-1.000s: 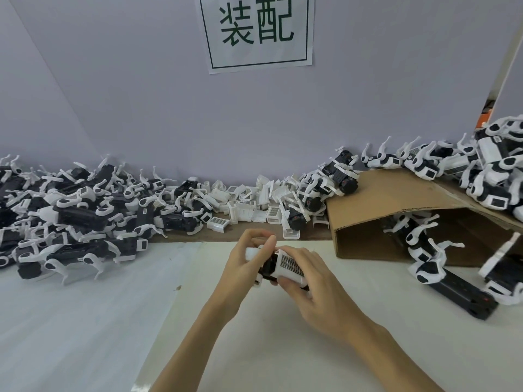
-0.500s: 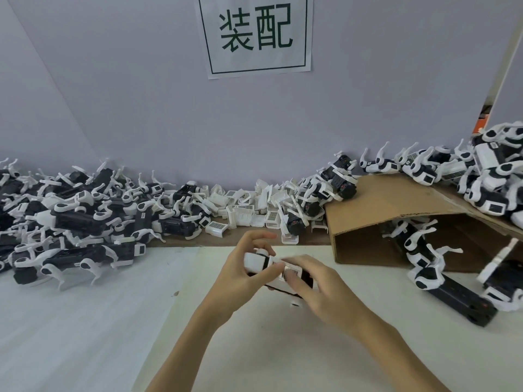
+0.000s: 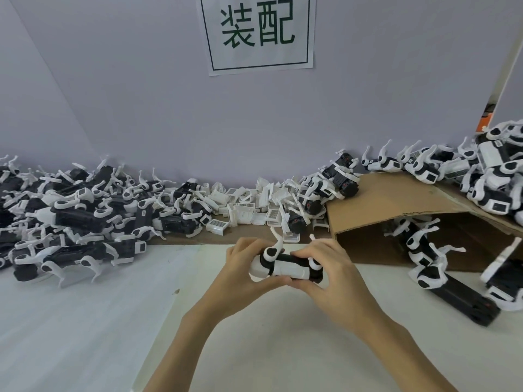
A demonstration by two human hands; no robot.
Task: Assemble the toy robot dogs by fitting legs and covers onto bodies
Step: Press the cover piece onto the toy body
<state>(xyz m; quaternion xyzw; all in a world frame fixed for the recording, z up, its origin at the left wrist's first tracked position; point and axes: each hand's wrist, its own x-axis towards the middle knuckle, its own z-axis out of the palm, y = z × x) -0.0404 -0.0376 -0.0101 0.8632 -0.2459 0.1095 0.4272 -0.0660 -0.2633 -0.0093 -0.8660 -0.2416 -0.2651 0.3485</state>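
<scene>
White table (image 3: 283, 349) below lilac wall (image 3: 141, 94)

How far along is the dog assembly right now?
Done: finished dogs are heaped on the cardboard box at right. In hand: the left hand and right hand grip one toy dog with its white cover on and legs attached. Left: a big pile of black bodies with legs at left still lacks covers, and loose white covers wait along the wall.
</scene>
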